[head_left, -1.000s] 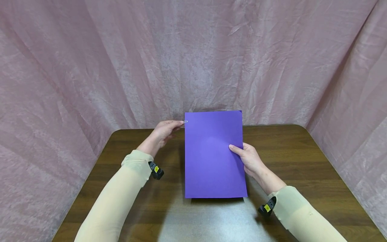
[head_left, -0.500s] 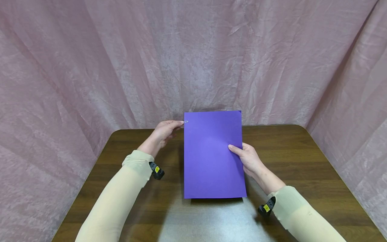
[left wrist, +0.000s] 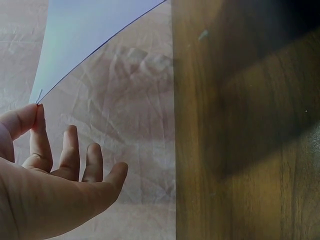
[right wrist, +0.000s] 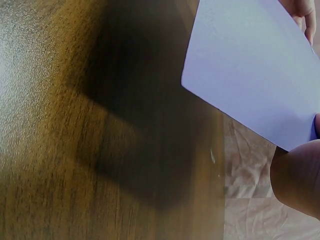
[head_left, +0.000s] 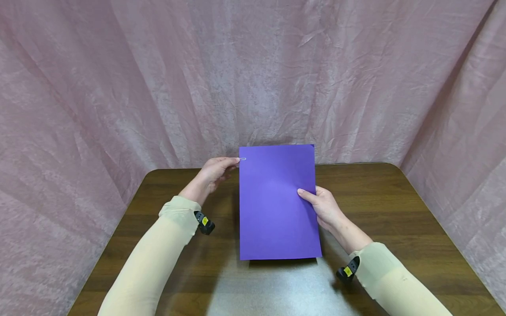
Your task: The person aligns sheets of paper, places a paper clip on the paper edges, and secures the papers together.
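A purple sheet of paper (head_left: 276, 219) is held up above the table, tilted toward the head camera. My right hand (head_left: 326, 208) grips its right edge, thumb on the front face and the other fingers behind it. At the sheet's upper left edge sits a small pale paper clip (head_left: 243, 159), partly over the paper. My left hand (head_left: 215, 173) pinches the clip's outer end between thumb and index finger. In the left wrist view the other fingers of the left hand (left wrist: 65, 185) are spread and hold nothing. The right wrist view shows the paper (right wrist: 250, 75) raised off the wood.
Below lies a brown wooden table (head_left: 363, 197) with rounded far corners and a bright reflection near the front. A pink curtain (head_left: 253, 79) hangs right behind its far edge and along the sides. Each wrist carries a small black camera (head_left: 205, 224).
The purple paper and my right hand have shifted slightly left. The paper clip now overlaps a little more of the sheet's edge. My left hand has stayed almost still.
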`<state>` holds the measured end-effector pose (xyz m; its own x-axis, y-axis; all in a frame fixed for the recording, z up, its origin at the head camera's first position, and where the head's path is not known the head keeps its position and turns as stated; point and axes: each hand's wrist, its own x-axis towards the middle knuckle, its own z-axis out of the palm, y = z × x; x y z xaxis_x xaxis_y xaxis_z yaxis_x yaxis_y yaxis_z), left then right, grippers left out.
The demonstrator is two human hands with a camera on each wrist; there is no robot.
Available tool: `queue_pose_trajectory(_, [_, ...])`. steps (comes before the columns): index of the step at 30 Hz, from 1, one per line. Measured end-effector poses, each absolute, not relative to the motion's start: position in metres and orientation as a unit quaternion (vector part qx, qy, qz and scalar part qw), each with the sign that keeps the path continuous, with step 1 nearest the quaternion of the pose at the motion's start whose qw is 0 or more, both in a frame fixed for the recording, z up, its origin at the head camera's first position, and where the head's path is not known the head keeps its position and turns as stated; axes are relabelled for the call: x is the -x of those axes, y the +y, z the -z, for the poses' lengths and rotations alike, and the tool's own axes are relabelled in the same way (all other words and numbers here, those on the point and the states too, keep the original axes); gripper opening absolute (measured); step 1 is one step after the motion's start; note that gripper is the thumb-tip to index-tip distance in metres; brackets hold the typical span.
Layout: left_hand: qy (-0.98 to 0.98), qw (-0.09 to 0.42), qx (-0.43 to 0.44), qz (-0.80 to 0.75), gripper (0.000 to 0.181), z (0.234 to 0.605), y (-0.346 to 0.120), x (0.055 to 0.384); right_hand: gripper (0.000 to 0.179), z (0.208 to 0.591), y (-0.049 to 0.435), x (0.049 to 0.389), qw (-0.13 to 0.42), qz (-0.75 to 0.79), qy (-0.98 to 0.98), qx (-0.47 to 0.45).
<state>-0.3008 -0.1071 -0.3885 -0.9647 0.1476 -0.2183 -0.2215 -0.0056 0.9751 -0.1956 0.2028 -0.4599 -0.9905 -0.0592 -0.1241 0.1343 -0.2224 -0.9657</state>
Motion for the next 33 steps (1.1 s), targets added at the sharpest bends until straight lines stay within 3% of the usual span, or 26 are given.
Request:
queue_pose_trajectory(6, [0.693,0.143,0.029,-0.706,0.024,0.3884,-0.1085,0.3015,0.008,0.4603,0.2028,0.1954,0.064,0.779,0.623,-0.027])
queue_pose_trajectory(13, [0.688,0.164,0.035,-0.706,0.006,0.3884,-0.1121,0.3008,0.008,0.4600,0.2019,0.1949,0.061,0.768,0.636,-0.027])
queue_pose_trajectory(27, [0.696,0.172,0.040,-0.696,0.004,0.3911,-0.1148,0.3024,0.015,0.4597,0.1989,0.1940,0.063,0.763,0.643,-0.020])
queue_pose_trajectory(33, [0.699,0.161,0.040,-0.696,0.011,0.3938,-0.1129,0.3022,0.015,0.4608,0.1989,0.1938,0.067,0.763,0.643,-0.029])
